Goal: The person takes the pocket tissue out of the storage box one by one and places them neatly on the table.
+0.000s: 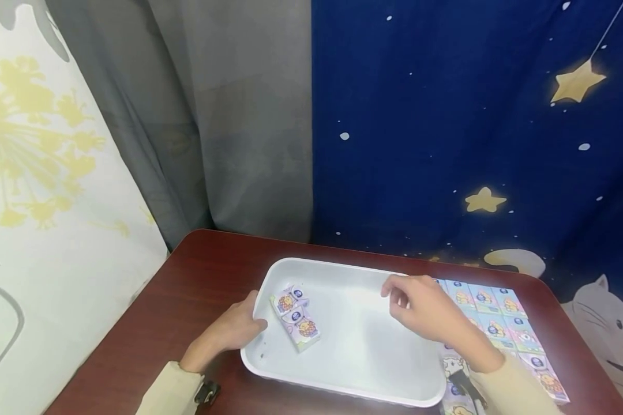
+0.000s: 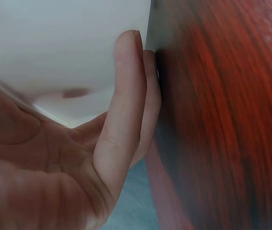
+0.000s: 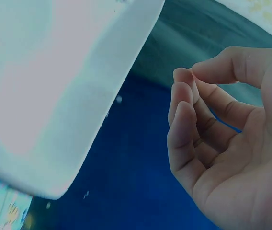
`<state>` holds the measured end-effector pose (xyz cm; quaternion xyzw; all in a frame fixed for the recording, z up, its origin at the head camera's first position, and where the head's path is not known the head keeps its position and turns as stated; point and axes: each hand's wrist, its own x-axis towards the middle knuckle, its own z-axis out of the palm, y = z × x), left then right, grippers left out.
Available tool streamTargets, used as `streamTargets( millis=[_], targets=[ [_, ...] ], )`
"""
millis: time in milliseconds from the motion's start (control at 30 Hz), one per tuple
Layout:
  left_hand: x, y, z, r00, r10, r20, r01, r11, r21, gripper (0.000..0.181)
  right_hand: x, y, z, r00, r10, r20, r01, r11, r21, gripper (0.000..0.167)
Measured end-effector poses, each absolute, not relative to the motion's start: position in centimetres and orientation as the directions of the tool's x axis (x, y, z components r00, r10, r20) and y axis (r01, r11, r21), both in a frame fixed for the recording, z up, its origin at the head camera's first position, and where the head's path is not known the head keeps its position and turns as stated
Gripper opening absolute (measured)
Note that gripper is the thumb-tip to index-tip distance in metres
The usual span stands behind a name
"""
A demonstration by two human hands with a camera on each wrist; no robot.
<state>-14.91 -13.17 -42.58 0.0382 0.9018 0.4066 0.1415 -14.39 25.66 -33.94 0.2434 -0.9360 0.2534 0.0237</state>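
Note:
A white plastic tray [image 1: 366, 346] sits on the dark red table. My left hand [image 1: 232, 326] grips its left wall, thumb over the rim. From close up, the left wrist view has the fingers [image 2: 121, 96] against the tray's outside. Two small purple-white packs with cartoon prints, apparently pocket tissues, lie inside the tray on its left side: a nearer pack [image 1: 302, 327] and a farther pack [image 1: 289, 298], touching. Over the tray's right edge hovers my right hand [image 1: 423, 305], fingers loosely bent. The right wrist view confirms nothing between its thumb and fingertips [image 3: 181, 127].
Rows of similar blue, pink and purple packs [image 1: 498, 323] lie side by side on the table right of the tray, partly hidden by my right arm. Grey and dark blue curtains [image 1: 394, 144] hang behind the table [image 1: 202, 259].

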Motion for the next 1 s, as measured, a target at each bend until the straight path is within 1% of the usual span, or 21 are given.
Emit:
streamTargets(
  millis=[167, 433, 533, 633, 800, 833, 867, 1000],
  targets=[
    [-14.9, -13.2, -42.6, -0.96, 0.181, -0.213, -0.036, 0.675, 0.737, 0.055, -16.5, 22.6, -34.2, -0.838, -0.516, 0.179, -0.534, 0.705, -0.466, 0.021],
    [-15.0, -13.3, -43.0, -0.961, 0.186, -0.204, -0.028, 0.669, 0.743, 0.056, -19.4, 18.4, -35.9, -0.781, -0.618, 0.094, -0.58, 0.661, -0.476, 0.019],
    [-15.0, -13.3, -43.0, -0.961, 0.184, -0.204, -0.031, 0.667, 0.744, 0.055, -20.2, 17.0, -36.6, -0.756, -0.652, 0.057, -0.595, 0.648, -0.475, 0.02],
    [-14.9, -13.2, -43.0, -0.962, 0.182, -0.205, -0.032, 0.668, 0.743, 0.056, -20.9, 16.1, -38.4, -0.731, -0.682, 0.012, -0.609, 0.644, -0.462, 0.028],
    [-14.9, -13.2, -42.9, -0.962, 0.182, -0.205, -0.029, 0.676, 0.737, 0.055, -20.3, 14.5, -39.6, -0.698, -0.707, -0.117, -0.598, 0.664, -0.449, 0.043],
    [-14.9, -13.2, -42.9, -0.962, 0.183, -0.203, -0.026, 0.678, 0.735, 0.055, -19.7, 14.0, -39.0, -0.701, -0.696, -0.159, -0.581, 0.685, -0.439, 0.047],
    [-14.9, -13.2, -42.9, -0.962, 0.183, -0.202, -0.025, 0.679, 0.733, 0.054, -19.5, 13.7, -39.1, -0.696, -0.695, -0.177, -0.586, 0.694, -0.419, 0.05],
    [-15.0, -13.3, -42.8, -0.962, 0.182, -0.202, -0.021, 0.69, 0.723, 0.053, -19.0, 12.6, -39.7, -0.694, -0.686, -0.216, -0.597, 0.717, -0.36, 0.063]
  ],
)
